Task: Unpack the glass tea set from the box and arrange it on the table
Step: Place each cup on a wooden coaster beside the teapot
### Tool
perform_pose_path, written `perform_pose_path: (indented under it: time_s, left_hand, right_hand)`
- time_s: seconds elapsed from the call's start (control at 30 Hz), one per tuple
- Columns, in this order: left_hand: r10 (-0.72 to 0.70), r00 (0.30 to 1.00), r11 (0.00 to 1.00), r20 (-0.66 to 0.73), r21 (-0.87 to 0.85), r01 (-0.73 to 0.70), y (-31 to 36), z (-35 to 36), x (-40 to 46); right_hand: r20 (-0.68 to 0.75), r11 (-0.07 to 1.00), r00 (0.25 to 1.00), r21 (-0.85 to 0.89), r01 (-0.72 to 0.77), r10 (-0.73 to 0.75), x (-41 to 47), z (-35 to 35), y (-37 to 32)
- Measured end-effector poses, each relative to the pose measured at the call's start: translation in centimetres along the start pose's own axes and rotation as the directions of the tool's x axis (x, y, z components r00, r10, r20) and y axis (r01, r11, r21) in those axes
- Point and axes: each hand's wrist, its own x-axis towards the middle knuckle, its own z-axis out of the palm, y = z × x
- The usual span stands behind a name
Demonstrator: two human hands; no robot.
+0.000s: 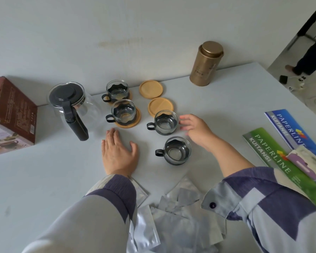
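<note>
The right hand point(193, 127) reaches in with fingers spread and loosely curled, its fingertips point(183, 118) touching or just shy of the rim of a small clear glass cup in a dark holder with a black loop handle point(166, 122); it grips nothing yet, and appears poised to lift this cup onto a coaster. The left hand point(118, 149) lies flat, palm down, fingers together and empty, on the pale grey table point(44, 179), likely steadying the body. Taking that touched cup as the landmark: just behind it lie two bare round wooden coasters point(160, 106), apparently waiting for cups. Nearer the viewer stands a matching fourth glass cup point(177, 150), also off a coaster. To its left, two more glass cups point(123, 112) already sit on coasters. All four cups look empty. Further left stands a clear glass teapot with black lid and handle point(69, 105), seemingly empty, and beyond it the dark red cardboard box point(9, 114) on its side. Behind and right stands a closed gold metal canister point(205, 63), contents hidden. Nearest the viewer lie crumpled silvery wrappers point(181, 216); to the right, green and blue receipt booklets point(281, 143).
</note>
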Motion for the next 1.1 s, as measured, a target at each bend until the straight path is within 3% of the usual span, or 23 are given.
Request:
perform_pose_path:
  time_s: [0.23,0.43,0.53,0.73,1.1]
  left_hand:
    - [0.026,0.997,0.998,0.070,0.063,-0.031,0.0,-0.6,-0.1]
    - [0.036,0.983,0.992,0.182,0.109,-0.057,2.3,-0.6,-1.3]
    - [0.094,0.969,0.983,0.230,0.132,-0.126,3.1,-0.1,-2.1]
    - [0.074,0.958,0.968,0.278,0.210,-0.135,2.8,0.5,-1.9]
    - [0.029,0.961,0.970,0.275,0.226,-0.094,3.6,0.5,-1.8]
  right_hand:
    - [0.001,0.994,0.998,0.089,0.067,-0.068,-5.8,0.7,2.3]
    - [0.131,0.995,0.986,-0.016,0.103,-0.100,-8.2,1.9,4.2]
    - [0.014,0.988,0.991,-0.076,0.135,-0.134,-8.5,2.9,4.0]
    - [-0.165,0.983,0.973,-0.113,0.142,-0.159,-8.6,4.2,4.2]
    - [-0.098,0.976,0.972,-0.080,0.204,-0.211,-7.5,3.1,4.2]
